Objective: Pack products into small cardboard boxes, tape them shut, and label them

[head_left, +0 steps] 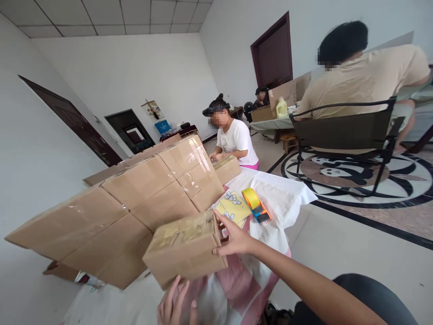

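A taped cardboard box (186, 255) is tilted over the cloth-covered table, with brown tape across its top. My right hand (233, 237) grips its right end, thumb and fingers on the edges. Below the box's near lower edge, my left hand (176, 304) has its fingers spread, the tips at or very close to the cardboard; whether they bear any weight I cannot tell. Just beyond the right hand lie a yellow printed sheet (233, 205) and a tape dispenser (259, 210) with a yellow roll.
Joined cardboard panels (135, 203) stand as a wall on the left of the table. Behind them a person in a white shirt (233, 140) handles another box (226, 169). A second person sits in a dark chair (341, 128) at right. White cloth (287, 187) covers the table.
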`<state>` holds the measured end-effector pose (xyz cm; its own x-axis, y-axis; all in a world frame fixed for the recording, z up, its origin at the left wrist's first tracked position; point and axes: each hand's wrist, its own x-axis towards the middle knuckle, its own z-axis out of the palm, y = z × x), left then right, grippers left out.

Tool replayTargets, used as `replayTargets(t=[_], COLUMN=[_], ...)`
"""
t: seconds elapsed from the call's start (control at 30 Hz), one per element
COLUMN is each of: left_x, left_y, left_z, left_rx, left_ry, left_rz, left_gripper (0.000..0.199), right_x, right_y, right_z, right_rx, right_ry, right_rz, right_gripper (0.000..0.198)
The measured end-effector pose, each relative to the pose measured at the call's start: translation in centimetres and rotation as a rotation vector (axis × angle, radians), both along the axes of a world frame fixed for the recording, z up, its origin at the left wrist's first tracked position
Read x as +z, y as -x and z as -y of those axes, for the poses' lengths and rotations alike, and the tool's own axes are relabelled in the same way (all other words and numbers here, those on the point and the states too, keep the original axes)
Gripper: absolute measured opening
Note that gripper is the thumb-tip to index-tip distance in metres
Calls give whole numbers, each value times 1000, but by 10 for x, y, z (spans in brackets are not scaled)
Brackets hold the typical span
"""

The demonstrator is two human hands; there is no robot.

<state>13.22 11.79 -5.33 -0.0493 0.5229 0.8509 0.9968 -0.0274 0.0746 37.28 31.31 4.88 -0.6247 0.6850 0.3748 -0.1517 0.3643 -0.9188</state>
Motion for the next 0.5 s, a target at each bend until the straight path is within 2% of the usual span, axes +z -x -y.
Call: replayTargets(t=[0.1,0.17,0.27,0.37,0.5], left_x=[-8,-9,-7,-2,6], left_y=[-10,-13,-15,-19,-27], left_z=[-15,-20,-19,-18,-23], left_rx=[-88,-114,-130,-137,-167], left_ry=[14,121,291,396,586], left_rz=[59,122,192,264,292], left_gripper=[40,42,46,48,45], right_x=[34,58,80,82,63], right_y=[-24,-42,-73,-108,-151], right_z=[-14,-24,-45,-75,-126], right_rx=[-113,-254,-494,-784,-1174], right_ry=[-53,-131,-134,-180,-265], right_rz=[-25,-53,-128,-134,114], right_gripper=[129,127,126,132,146])
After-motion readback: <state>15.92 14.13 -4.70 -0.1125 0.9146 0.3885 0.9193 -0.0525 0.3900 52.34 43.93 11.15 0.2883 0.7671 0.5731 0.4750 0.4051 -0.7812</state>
